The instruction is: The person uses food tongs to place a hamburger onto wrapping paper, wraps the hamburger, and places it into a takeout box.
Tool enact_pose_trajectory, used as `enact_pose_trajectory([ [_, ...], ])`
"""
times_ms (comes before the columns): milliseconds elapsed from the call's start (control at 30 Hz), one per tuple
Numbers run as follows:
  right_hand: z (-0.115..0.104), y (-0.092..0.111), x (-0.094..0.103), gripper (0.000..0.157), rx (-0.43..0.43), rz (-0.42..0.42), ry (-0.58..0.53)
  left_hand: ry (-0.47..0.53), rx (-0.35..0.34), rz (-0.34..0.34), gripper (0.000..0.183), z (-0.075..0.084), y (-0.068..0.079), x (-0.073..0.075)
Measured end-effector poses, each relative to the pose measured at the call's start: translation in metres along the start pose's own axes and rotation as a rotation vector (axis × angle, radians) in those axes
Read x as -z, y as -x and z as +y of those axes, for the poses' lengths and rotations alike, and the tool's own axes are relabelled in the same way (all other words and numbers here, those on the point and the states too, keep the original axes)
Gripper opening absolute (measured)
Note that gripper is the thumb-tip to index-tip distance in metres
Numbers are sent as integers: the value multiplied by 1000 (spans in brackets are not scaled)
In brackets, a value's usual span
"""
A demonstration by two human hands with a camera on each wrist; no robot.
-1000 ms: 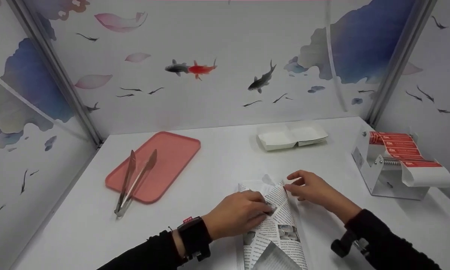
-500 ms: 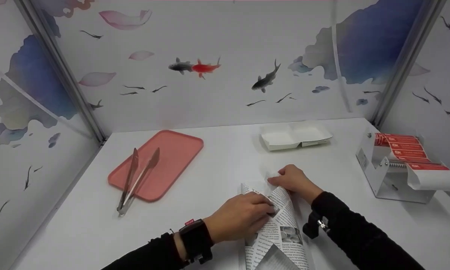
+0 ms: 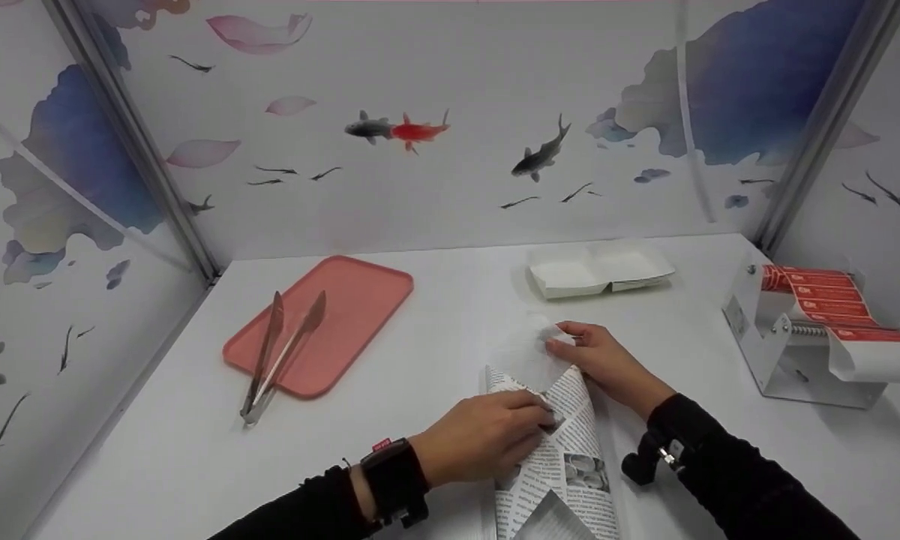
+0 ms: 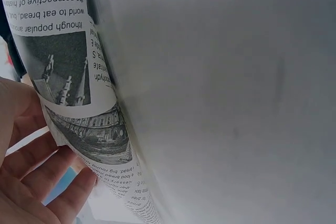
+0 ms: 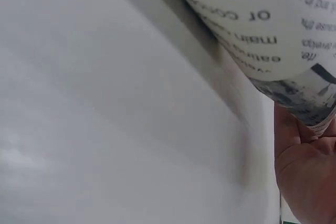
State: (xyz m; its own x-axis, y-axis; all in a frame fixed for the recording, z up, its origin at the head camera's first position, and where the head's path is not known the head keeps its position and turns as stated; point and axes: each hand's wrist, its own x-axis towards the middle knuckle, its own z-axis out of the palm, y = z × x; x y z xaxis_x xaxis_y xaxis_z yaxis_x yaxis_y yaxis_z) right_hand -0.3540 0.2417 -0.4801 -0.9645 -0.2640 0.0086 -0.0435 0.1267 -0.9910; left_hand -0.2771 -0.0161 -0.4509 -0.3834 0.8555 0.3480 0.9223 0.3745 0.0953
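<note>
A newsprint-patterned wrapping paper [image 3: 581, 416] lies folded into a long parcel on the white table, its contents hidden. From its far end a thin, translucent white sheet [image 3: 521, 352] sticks out. My left hand [image 3: 480, 439] lies over the parcel, fingertips pressing on the overlapping folds. In the left wrist view its fingers [image 4: 44, 174] rest against the printed side. At the far end my right hand [image 3: 607, 360] pinches the right edge of the translucent sheet between thumb and fingers. The right wrist view shows part of that hand behind the printed paper [image 5: 262, 30].
Metal tongs [image 3: 259, 379] lie across a pink tray [image 3: 360, 300] on the left. An open white paper box [image 3: 596, 270] stands at the back. To the right is a label dispenser [image 3: 802, 352] with a red and white label strip hanging forward. Patterned walls enclose the table.
My right hand has come from the parcel's right corner to the far end, taken the translucent sheet and drawn its edge up and outward. My left hand keeps its place on the folds.
</note>
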Motion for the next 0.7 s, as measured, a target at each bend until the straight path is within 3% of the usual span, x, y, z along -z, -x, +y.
enact_pose_trajectory([
  [167,0,4,2,19,63,-35,-68,3,2,6,22,1,-1,0],
  [300,-3,12,3,14,106,-76,-112,12,4,4,21,2,-1,-1],
  [433,-6,21,4,9,110,-52,-128,10,-2,7,21,2,-1,-2],
  [700,-2,36,6,36,18,-19,-312,17,-2,16,21,3,-1,-3],
])
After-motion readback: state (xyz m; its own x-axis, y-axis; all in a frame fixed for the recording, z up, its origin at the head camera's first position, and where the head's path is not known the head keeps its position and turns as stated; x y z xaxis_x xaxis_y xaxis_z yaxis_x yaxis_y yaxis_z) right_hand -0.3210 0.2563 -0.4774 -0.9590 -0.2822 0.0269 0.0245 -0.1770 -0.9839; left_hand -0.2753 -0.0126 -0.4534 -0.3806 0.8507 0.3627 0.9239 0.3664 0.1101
